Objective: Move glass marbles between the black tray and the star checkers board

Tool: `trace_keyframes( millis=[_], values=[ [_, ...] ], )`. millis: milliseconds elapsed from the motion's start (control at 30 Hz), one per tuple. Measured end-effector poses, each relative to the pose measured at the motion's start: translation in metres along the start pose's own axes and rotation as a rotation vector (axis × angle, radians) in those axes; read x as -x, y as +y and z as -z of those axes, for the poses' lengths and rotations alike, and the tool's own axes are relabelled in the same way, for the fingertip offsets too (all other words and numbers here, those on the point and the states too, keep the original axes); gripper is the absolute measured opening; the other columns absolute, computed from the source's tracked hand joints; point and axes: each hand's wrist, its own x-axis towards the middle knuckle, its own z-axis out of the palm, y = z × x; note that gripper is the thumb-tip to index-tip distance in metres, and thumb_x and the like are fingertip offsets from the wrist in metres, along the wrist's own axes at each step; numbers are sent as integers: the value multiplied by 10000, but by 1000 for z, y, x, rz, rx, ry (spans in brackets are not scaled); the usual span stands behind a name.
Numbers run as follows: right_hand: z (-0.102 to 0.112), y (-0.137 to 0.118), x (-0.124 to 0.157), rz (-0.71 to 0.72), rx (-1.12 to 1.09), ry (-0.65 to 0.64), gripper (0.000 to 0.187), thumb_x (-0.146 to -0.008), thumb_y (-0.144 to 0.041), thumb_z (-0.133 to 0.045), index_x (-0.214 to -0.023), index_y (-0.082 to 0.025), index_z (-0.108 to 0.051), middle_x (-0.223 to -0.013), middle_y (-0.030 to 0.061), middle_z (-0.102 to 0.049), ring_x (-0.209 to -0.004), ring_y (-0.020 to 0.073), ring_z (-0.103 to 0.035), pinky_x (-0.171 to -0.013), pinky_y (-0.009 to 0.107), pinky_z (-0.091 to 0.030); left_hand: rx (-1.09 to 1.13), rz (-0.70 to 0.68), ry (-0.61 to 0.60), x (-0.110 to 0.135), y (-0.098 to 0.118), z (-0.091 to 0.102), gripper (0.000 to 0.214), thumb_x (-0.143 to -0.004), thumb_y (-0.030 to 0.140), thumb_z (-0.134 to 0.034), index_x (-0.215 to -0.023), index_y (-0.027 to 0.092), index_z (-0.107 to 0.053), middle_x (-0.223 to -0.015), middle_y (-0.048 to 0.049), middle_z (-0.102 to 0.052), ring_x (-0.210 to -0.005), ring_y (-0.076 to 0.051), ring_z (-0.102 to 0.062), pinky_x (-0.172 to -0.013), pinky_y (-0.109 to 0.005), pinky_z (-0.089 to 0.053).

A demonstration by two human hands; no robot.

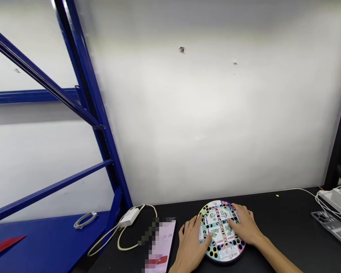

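A round, brightly printed game board [220,235] with black dots lies flat on the black table [284,223]. My left hand [191,244] rests at its left edge, fingers curled over the rim and thumb on the board's face. My right hand [244,225] lies on the board's right side, fingers spread flat across the printed surface. Both hands touch the board; neither lifts it.
A phone [161,246] showing a clock lies left of the board. A white charger [129,218] with a looped cable sits at the table's back left. Blue shelving [102,151] stands to the left, a white power strip [337,199] and cables at the right. A white wall is behind.
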Motion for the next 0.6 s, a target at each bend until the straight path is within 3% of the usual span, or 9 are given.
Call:
trace_keyframes(
  millis=[367,500,600],
  values=[
    [-4,5,-1,2,-155,97,573,-843,-442,-475,-1381,-248,-520,-1347,80,-604,-1303,296,-490,-1104,453,-334,60,-16,37,3,1,2,681,-867,488,-493,-1493,232,-421,-1491,-94,-492,-1381,-316,-406,-1159,-499,-265],
    [-6,1,-4,-4,-416,255,574,-776,-440,-553,-1303,-212,-557,-1303,108,-621,-1241,294,-556,-1084,446,-392,89,-76,133,3,-1,3,662,-860,478,-526,-1473,240,-446,-1507,-91,-476,-1382,-326,-408,-1160,-503,-273],
    [15,-11,-3,-89,-812,293,643,-705,-492,-645,-1256,-170,-565,-1068,117,-711,-1051,305,-669,-943,437,-516,156,-162,251,4,2,12,626,-868,486,-530,-1449,263,-463,-1480,-82,-506,-1345,-333,-449,-1136,-519,-316]
  ],
)
